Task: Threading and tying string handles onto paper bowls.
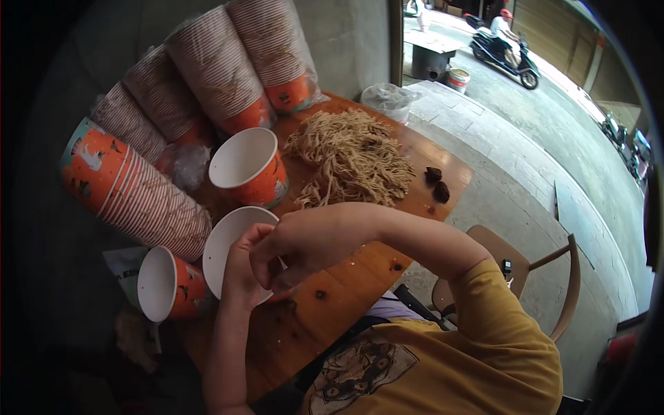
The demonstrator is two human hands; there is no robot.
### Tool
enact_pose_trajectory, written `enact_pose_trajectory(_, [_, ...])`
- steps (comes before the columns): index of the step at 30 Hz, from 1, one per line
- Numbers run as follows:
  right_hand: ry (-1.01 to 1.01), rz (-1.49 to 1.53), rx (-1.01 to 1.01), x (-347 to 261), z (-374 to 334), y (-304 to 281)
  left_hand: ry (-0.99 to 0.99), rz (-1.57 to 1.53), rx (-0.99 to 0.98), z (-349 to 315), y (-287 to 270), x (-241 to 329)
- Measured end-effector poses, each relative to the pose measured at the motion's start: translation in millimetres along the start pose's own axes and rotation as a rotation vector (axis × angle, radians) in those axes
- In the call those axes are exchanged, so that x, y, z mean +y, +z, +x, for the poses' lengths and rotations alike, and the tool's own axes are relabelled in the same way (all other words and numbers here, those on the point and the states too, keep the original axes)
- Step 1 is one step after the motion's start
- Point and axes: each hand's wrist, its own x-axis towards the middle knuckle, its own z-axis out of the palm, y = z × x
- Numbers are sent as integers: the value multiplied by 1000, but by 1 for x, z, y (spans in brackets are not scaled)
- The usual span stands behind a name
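Observation:
Above a white-lined paper bucket on the table, my two hands meet. My left hand has its fingers bent toward the other, and my right hand reaches across from the right with its fingers curled in a pinch. Whatever lies between the fingers is too small or hidden to name. Just beyond stands another orange-patterned paper bucket, upright, its white inside showing. One more paper bucket leans on its side left of my left hand. Past my right forearm lies a loose heap of tan, stringy strands.
A long stack of nested buckets slants along the left, with several plastic-wrapped stacks behind. Two dark brown pieces sit near the right edge of the wooden table. A wooden chair stands at right; outside, a person rides a scooter.

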Motion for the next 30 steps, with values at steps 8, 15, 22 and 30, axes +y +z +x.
enact_pose_trajectory(8, [-7, 71, 201, 48, 32, -24, 145, 182, -188, -8, 8, 3])
enact_pose_trajectory(15, [56, 36, 331, 75, 27, -14, 67, 144, -185, -12, 9, 7])
enact_pose_trajectory(22, [71, 98, 535, 81, 11, 5, 55, 67, -189, -7, 9, 6])
enact_pose_trajectory(30, [-137, -446, 809, 68, -16, 44, 80, -43, -129, 0, 8, 2])
